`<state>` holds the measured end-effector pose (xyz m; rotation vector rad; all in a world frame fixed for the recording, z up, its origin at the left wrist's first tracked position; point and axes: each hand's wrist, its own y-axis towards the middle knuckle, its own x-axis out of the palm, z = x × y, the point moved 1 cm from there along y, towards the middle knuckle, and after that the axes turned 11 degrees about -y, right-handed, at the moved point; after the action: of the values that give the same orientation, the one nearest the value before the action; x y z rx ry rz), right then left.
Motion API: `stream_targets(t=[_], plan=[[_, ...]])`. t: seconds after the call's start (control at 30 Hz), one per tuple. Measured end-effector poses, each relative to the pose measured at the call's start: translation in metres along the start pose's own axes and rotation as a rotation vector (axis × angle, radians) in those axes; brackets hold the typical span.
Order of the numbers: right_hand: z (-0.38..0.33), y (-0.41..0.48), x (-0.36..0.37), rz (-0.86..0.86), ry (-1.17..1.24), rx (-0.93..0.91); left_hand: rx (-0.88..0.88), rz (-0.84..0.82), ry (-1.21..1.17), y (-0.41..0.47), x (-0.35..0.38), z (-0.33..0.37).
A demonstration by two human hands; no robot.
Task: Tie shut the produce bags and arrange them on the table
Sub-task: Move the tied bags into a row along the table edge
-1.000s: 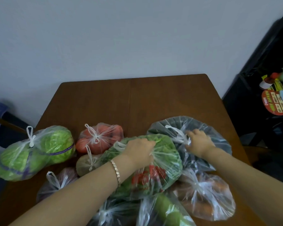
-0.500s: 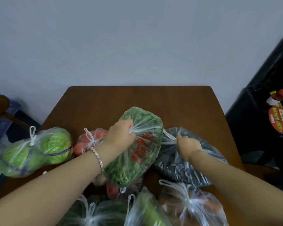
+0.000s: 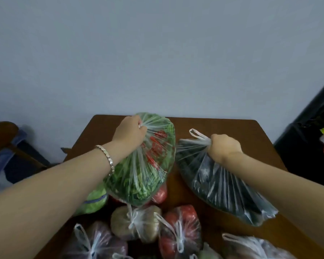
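Red print on the greens bag [image 3: 138, 172] is unreadable.

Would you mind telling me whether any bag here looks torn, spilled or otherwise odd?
Nothing stands out. The left hand grips the bag of greens, the right hand the dark bag; no tear or spill shows.

Both your forearms are bare, with no sleeves showing; your left wrist wears a silver link bracelet [image 3: 106, 159].
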<state>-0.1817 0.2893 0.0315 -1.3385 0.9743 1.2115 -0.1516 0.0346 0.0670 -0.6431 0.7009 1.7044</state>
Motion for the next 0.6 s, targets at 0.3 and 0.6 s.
stream_targets(t=[0.3, 0.6], plan=[[-0.142, 0.059, -0.042, 0.04, 0.29, 0.19, 0.074, 0.02, -0.045, 0.095, -0.095, -0.107], [-0.265, 0.156, -0.009, -0.044, 0.449, 0.293, -0.073, -0.018, -0.053, 0.184, -0.115, -0.232]])
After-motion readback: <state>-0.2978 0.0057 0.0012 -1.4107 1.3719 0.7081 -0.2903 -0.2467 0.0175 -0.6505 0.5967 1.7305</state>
